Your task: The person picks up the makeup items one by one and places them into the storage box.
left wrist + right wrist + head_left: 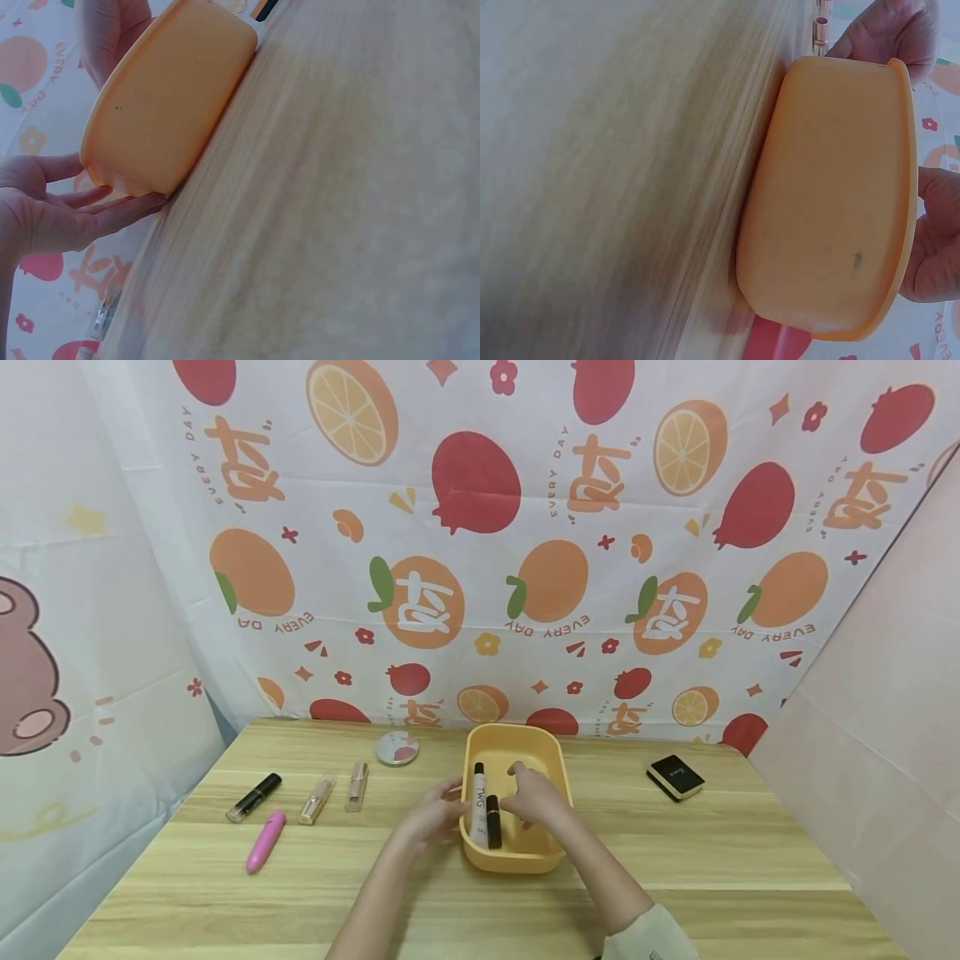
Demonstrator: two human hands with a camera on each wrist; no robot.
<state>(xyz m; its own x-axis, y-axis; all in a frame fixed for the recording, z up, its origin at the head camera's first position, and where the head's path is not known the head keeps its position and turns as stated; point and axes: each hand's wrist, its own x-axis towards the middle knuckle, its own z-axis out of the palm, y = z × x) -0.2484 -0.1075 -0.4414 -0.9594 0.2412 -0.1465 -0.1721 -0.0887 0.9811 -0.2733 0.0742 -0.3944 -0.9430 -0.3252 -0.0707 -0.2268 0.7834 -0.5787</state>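
Observation:
A yellow plastic basket sits on the table. Inside, along its left wall, lie a white tube marked TWG with a black cap and a short black cosmetic tube. My left hand touches the basket's left side from outside; in the left wrist view its fairly straight fingers rest against the wall, thumb near the rim. Over the basket's inside reaches my right hand, fingers spread, thumb close to the black tube. Nothing shows in its grasp, though its lower fingers are partly hidden.
Left of the basket lie a black-capped tube, a pink tube, a clear-and-gold lipstick, a pinkish lipstick and a round silver compact. A black square case lies right. Printed cloth hangs behind the table.

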